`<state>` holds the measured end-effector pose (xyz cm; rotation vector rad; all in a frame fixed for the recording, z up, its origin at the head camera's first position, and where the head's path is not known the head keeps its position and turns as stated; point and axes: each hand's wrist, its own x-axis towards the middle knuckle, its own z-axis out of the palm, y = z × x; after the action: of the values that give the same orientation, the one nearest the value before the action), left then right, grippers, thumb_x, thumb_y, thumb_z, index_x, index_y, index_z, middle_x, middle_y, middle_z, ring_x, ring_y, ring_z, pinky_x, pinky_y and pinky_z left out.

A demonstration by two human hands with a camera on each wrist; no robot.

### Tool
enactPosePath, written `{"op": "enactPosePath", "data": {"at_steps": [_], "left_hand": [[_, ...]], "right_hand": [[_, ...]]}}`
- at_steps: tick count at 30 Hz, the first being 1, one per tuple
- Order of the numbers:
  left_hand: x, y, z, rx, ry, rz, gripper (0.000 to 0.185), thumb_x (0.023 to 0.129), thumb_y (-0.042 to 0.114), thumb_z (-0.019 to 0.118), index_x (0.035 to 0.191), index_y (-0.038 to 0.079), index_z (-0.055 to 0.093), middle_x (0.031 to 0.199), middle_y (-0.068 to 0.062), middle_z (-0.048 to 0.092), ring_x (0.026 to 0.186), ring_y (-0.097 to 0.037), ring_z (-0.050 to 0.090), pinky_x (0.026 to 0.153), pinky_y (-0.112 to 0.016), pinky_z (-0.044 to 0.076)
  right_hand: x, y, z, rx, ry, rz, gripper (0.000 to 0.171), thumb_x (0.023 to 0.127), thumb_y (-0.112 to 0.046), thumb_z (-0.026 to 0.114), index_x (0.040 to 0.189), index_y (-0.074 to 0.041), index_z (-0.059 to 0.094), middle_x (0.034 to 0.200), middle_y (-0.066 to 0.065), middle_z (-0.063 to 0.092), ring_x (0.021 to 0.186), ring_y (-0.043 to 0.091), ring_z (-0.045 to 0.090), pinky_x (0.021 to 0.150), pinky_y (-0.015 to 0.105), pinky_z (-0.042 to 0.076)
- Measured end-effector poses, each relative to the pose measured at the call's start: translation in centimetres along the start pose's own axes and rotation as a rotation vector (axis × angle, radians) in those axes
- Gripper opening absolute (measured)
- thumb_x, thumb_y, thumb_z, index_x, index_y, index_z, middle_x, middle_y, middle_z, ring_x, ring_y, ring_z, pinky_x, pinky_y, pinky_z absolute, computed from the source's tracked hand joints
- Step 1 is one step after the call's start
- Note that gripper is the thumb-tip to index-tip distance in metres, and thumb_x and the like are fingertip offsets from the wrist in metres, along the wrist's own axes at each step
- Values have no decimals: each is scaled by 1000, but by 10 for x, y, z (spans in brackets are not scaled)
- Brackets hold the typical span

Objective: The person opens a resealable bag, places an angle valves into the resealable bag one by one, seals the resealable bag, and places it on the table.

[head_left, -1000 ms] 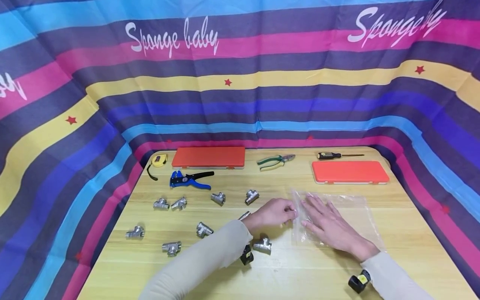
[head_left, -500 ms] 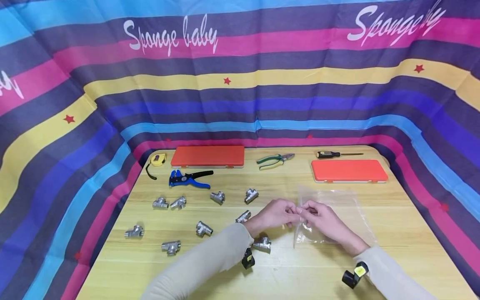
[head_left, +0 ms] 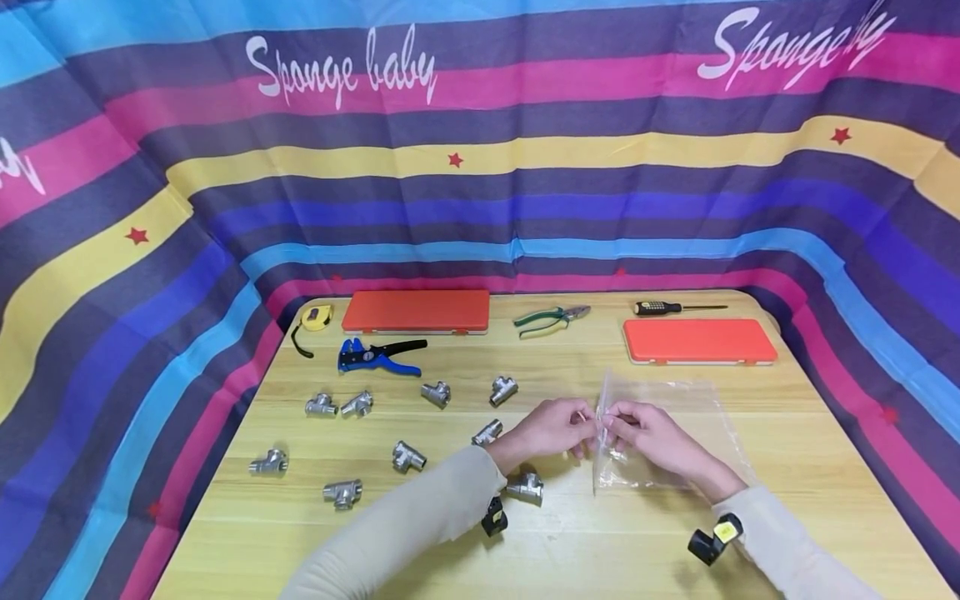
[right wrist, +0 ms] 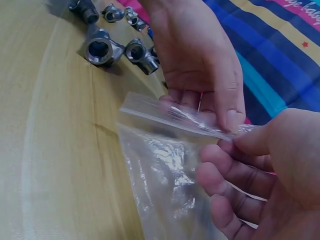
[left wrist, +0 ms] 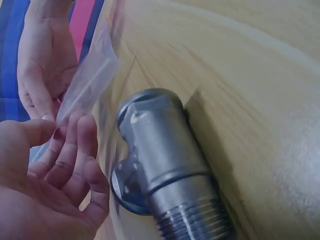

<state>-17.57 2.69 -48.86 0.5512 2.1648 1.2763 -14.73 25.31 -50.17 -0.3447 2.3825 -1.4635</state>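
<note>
A clear plastic zip bag [head_left: 697, 417] is lying right of the middle of the tabletop [head_left: 600, 554], its body spreading toward the right edge and its closure strip facing the left edge. The film is wrinkling and catching bright glints near the closure. That strip is standing up off the wood, running roughly front to back. The left hand [head_left: 557, 427] and the right hand [head_left: 652, 435] are pinching it side by side, thumbs against fingers.

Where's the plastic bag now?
In the head view, the plastic bag is right of centre below a red case, its edge pinched by the left hand and right hand.
</note>
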Motion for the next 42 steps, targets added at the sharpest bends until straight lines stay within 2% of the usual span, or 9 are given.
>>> {"op": "enactPosePath", "data": {"at_steps": [5,9,14,18,21,27,32,38,42], "left_hand": [[0,3,1,52,44,19,9,108,23,69,106,15,71,87,1,76,73,-18,75,63,-29,60],[0,2,-3,106,103,-23,4,106,16,70,104,15,74,83,5,75,73,-12,72,64,-23,56],[-1,-3,-13,229,182,-82,5,101,18,72,104,17,76,88,5,79,74,-9,71,70,-22,57],[-1,-3,-15,291,139,11,14,103,19,71,116,19,75,106,5,80,90,-7,72,84,-22,58],[1,-1,-11,276,125,77,14,108,23,68,120,20,75,109,6,78,90,-4,68,84,-21,57],[3,2,-4,264,118,89,16,111,27,65,103,18,76,91,7,75,67,-2,59,68,-19,50],[3,-1,-3,270,104,69,17,109,28,67,97,20,77,89,10,74,64,-4,59,67,-20,50],[0,-8,-14,298,211,-47,17,108,25,66,99,21,80,83,12,73,74,-6,62,74,-24,52],[-1,-14,-22,345,248,-40,17,105,22,65,96,22,81,81,12,71,73,-6,61,73,-24,51]], "right_hand": [[1,1,-3,-17,-21,-22,21,113,-19,61,106,-1,69,95,11,73,83,19,70,77,29,60],[-4,4,-9,-38,-43,-36,17,113,-16,59,106,-4,69,98,11,74,86,19,72,78,30,61],[-12,3,-21,-76,9,-10,13,109,-11,59,104,-6,70,99,8,73,88,15,70,81,28,59],[-14,-1,-21,-111,-29,-51,13,109,-13,61,103,-8,71,94,5,73,83,12,68,79,27,56],[-12,-5,-15,-181,-53,-104,14,109,-16,63,98,-11,70,84,2,71,77,10,65,76,26,53],[-1,-14,-2,-342,120,-58,8,102,-20,69,105,-13,71,89,-5,72,84,9,65,79,28,54],[5,-18,4,-296,192,-2,13,105,-17,69,113,-7,73,91,0,75,83,13,68,76,29,57],[-1,-19,-7,-267,232,26,9,107,-10,65,105,-6,73,80,-1,72,73,14,68,66,25,52],[-6,-21,-17,-283,265,21,8,105,-9,66,105,-6,73,80,1,72,73,13,69,66,24,53]]}}
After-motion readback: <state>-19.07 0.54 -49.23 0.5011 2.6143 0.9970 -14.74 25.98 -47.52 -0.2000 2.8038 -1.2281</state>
